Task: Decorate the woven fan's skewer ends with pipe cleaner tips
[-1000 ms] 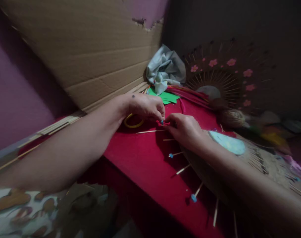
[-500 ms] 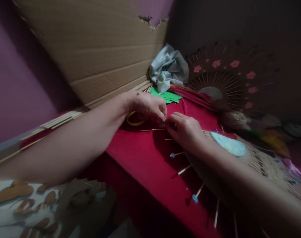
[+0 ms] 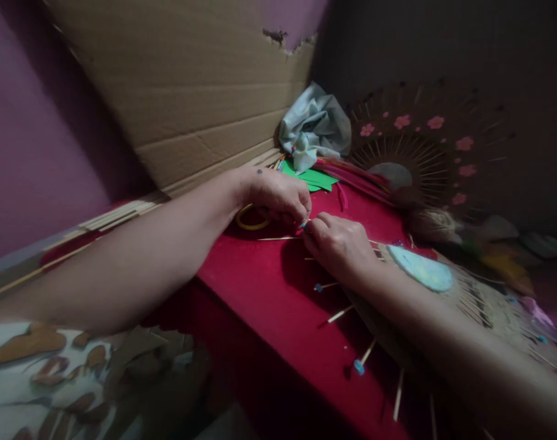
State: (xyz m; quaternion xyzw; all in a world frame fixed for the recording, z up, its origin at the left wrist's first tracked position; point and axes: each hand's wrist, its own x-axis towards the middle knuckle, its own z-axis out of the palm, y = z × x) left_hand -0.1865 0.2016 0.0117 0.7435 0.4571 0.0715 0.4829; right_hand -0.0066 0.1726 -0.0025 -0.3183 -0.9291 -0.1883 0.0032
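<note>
My left hand point(image 3: 283, 195) is curled, thumb and fingertips pinched together above the red cloth. A small blue bead point(image 3: 303, 225) shows right at its fingertips. Close against it, my right hand point(image 3: 340, 244) has its fingers bent and closed around something they hide. Under my right wrist lies a fan-shaped cardboard piece point(image 3: 484, 293) with a pale blue half-disc point(image 3: 422, 267) on it. Thin wooden sticks point(image 3: 341, 314) stick out from its edge, and some carry blue beads, such as this blue bead point(image 3: 358, 366). A loose thin stick point(image 3: 278, 238) lies below my left hand.
A yellow ring point(image 3: 251, 219) sits beside my left wrist. Behind are green paper point(image 3: 313, 177), a crumpled grey cloth point(image 3: 316, 122) and a ball of twine point(image 3: 434, 223). Cardboard point(image 3: 205, 79) leans at the back; a flowered fan point(image 3: 402, 122) stands right. The red table edge point(image 3: 260, 342) runs diagonally.
A blue bead now shows between my fingertips, where it was not clear before. My right fingers have shifted slightly, and the whole view has moved a little.
</note>
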